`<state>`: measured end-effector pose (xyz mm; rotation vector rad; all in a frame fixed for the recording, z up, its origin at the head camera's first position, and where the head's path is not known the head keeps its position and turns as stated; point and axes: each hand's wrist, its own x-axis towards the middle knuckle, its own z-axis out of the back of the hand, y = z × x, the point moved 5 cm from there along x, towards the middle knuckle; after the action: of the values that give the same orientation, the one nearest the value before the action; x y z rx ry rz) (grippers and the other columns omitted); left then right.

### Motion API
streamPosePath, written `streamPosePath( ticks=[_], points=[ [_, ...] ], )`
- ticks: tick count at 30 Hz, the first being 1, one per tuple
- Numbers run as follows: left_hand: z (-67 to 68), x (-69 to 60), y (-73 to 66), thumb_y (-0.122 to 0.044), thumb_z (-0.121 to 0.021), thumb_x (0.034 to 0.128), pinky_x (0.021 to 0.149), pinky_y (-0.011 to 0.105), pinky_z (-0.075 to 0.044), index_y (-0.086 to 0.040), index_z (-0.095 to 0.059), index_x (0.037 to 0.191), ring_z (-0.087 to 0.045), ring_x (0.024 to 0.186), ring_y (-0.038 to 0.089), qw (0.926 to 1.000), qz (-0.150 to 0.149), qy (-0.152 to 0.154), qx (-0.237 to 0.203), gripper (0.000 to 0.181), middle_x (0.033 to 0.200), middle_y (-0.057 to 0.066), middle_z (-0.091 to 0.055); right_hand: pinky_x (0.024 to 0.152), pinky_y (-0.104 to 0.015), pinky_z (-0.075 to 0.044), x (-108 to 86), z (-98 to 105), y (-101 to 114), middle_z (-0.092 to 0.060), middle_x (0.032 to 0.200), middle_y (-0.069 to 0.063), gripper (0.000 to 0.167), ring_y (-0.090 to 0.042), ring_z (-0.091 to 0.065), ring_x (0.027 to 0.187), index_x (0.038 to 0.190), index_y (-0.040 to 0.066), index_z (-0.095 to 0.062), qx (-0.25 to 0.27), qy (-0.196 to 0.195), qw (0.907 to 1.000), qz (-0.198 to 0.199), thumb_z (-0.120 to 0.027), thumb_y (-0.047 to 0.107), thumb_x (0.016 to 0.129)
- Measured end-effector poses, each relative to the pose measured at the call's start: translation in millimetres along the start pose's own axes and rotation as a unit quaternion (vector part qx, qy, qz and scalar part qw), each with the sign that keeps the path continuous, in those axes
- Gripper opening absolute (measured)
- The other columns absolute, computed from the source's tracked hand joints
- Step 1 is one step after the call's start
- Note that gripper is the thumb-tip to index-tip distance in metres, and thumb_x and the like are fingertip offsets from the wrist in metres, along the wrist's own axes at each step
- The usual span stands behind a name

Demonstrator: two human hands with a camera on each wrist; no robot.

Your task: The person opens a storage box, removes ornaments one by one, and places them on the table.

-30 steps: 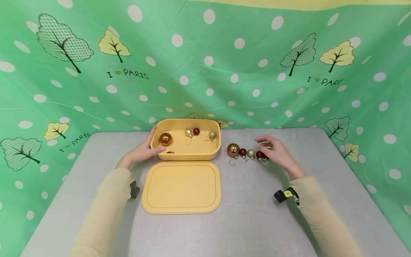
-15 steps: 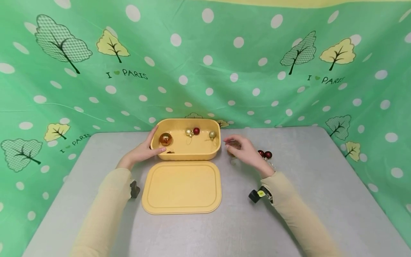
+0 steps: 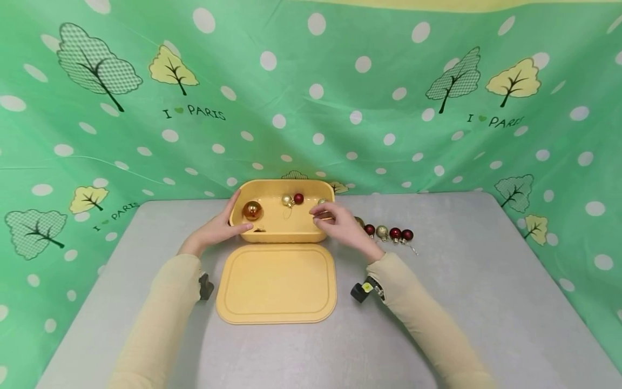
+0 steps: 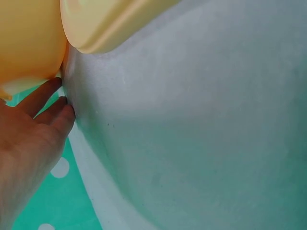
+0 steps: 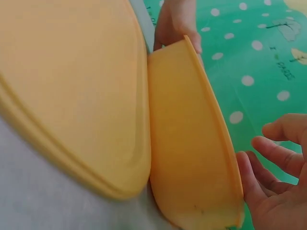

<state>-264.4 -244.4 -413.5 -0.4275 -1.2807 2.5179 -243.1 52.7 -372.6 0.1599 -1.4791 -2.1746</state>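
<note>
Right hand [image 3: 344, 224] over the right end of the yellow box [image 3: 282, 237], its fingers [image 5: 278, 155] loosely bent and well parted; nothing seen between them in the right wrist view, one digit close along the box rim, contact hard to tell. Relation that counts: a small gold bauble [image 3: 322, 201] inside the box at its right end, just past these fingertips on the far side and partly covered by them; touching or apart, cannot say. Box stands on the grey tabletop [image 3: 272, 356], long axis left to right across the person's front; flat lid [image 3: 277, 283] lies just this side of it, long axis the same way. Left hand [image 3: 214, 229] at the opposite end, thumb over the front rim by the corner, fingers along the outer left wall, so it has hold of the box there. Inside, nearest that hand, a large amber bauble [image 3: 252, 210]; mid-box, towards the back wall, a pale gold bauble [image 3: 286, 200] and a red bauble [image 3: 298, 199] side by side. Outside, right of the box, a bauble row runs roughly parallel to its long axis: a large ball [image 3: 359, 221] mostly hidden behind the right hand, then small red and gold ones, ending in a dark red bauble [image 3: 407, 235]. Right hand much the nearer to row and small gold bauble alike; the offset to the row reads as sideways, to that hand's right
</note>
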Motion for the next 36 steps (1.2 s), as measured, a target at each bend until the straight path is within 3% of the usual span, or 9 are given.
streamPosePath(
  ticks=[6, 15, 26, 31, 36],
  points=[
    [0.6, 1.2, 1.9, -0.031, -0.067, 0.0912, 0.112, 0.059, -0.011, -0.025, 0.015, 0.154, -0.007, 0.141, 0.046, 1.0, -0.003, -0.001, 0.002, 0.103, 0.157, 0.025, 0.005, 0.089, -0.031, -0.051, 16.5, -20, 6, -0.058, 0.118, -0.028, 0.026, -0.034, -0.06, 0.108, 0.117, -0.011, -0.059, 0.009, 0.028, 0.9996, 0.004, -0.057, 0.0, 0.093],
    [0.9, -0.1, -1.4, -0.026, -0.068, 0.0902, 0.11, 0.061, -0.012, -0.02, 0.014, 0.154, -0.008, 0.14, 0.048, 1.0, -0.008, -0.003, -0.003, 0.104, 0.157, 0.025, 0.006, 0.082, -0.029, -0.052, 42.1, -47, 9, -0.06, 0.119, -0.02, 0.027, -0.03, -0.061, 0.104, 0.118, -0.007, -0.06, -0.032, 0.063, 0.9974, -0.013, -0.057, 0.006, 0.095],
    [1.0, 2.2, 1.8, -0.03, -0.067, 0.0914, 0.112, 0.058, -0.013, -0.023, 0.013, 0.155, -0.011, 0.142, 0.043, 1.0, -0.007, -0.003, 0.0, 0.102, 0.158, 0.024, 0.001, 0.086, -0.026, -0.05, 74.0, -77, 14, -0.059, 0.122, -0.019, 0.032, -0.03, -0.061, 0.106, 0.123, -0.007, -0.058, -0.055, 0.098, 0.9936, -0.013, -0.06, 0.003, 0.092],
    [1.5, 1.7, -0.2, -0.031, -0.067, 0.0911, 0.111, 0.059, -0.013, -0.024, 0.015, 0.154, -0.011, 0.141, 0.044, 1.0, -0.002, 0.007, -0.004, 0.104, 0.158, 0.025, 0.003, 0.085, -0.025, -0.05, 86.0, -89, 13, -0.059, 0.125, -0.018, 0.035, -0.028, -0.06, 0.108, 0.126, -0.005, -0.057, -0.06, 0.102, 0.9927, -0.024, -0.061, 0.004, 0.092],
    [1.9, 1.6, -1.4, -0.031, -0.067, 0.091, 0.111, 0.06, -0.014, -0.026, 0.016, 0.154, -0.011, 0.141, 0.045, 0.9999, 0.003, 0.013, -0.003, 0.104, 0.157, 0.025, 0.002, 0.085, -0.027, -0.051, 95.7, -99, 14, -0.057, 0.13, -0.015, 0.041, -0.027, -0.059, 0.11, 0.131, -0.001, -0.054, -0.056, 0.081, 0.9938, -0.051, -0.063, 0.008, 0.092]
  ],
)
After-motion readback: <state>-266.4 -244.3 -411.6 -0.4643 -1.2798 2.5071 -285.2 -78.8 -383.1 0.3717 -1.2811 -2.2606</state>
